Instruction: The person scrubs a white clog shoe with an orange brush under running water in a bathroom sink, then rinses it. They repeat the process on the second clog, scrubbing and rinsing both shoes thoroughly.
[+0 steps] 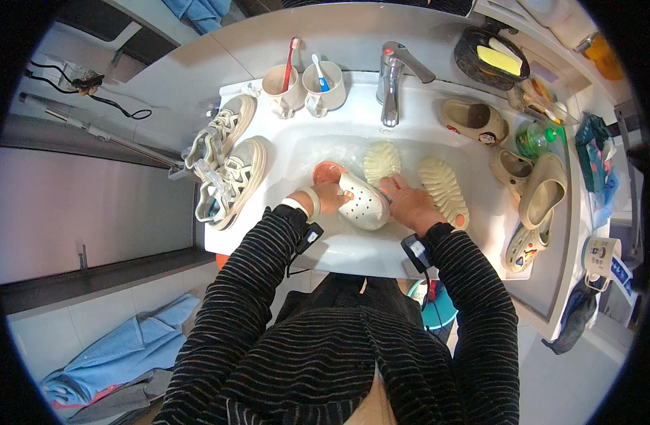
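Note:
A white clog with round holes (363, 204) and a salmon-coloured heel part lies tilted in the white sink basin (325, 249), which holds water. My left hand (329, 198) grips the clog by its side, near the opening. At the toe end, my right hand (408, 206) holds a small orange-and-grey thing, perhaps a brush, against the clog; the fingers hide most of it. Two cream ridged pieces, like clog soles or insoles, lie in the basin: one (382, 161) just above my right hand, the other (443, 186) to its right.
Grey-and-white sneakers (240, 170) stand on the left ledge. Two cups (325, 87) with toothbrushes and a chrome faucet (390, 90) are behind the basin. Several beige clogs (541, 191), a green bottle (532, 139) and a dark soap dish (487, 61) sit at the right.

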{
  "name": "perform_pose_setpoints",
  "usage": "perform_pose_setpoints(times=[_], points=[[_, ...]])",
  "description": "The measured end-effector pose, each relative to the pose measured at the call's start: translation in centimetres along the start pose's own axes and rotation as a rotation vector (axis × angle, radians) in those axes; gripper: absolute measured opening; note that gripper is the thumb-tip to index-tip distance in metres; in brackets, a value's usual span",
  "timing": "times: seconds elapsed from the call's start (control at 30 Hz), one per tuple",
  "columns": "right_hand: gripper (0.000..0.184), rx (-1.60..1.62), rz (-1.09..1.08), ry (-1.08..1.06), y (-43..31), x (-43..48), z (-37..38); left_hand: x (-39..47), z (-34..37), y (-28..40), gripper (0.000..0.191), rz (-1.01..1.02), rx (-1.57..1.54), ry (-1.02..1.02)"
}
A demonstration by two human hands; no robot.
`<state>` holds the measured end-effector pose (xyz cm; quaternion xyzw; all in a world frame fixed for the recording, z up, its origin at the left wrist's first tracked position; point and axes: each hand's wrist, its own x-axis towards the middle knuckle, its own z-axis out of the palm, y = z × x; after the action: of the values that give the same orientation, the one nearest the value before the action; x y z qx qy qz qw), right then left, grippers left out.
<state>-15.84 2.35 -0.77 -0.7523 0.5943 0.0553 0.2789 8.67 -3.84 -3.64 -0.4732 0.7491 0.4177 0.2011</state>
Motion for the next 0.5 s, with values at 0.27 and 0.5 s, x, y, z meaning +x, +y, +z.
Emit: perform_pose_setpoints(times=[0.27, 0.5], points=[[0.042, 0.068, -0.075, 0.027, 1.0, -1.9, -0.8, -1.3, 1.1, -0.6, 0.038, 0.159, -0.087, 0.172], [0.050, 0.107, 0.142, -0.020, 2.8, -3.6, -2.4, -5.1, 2.6, 0.6, 0.026, 0.444, 0.384, 0.680]])
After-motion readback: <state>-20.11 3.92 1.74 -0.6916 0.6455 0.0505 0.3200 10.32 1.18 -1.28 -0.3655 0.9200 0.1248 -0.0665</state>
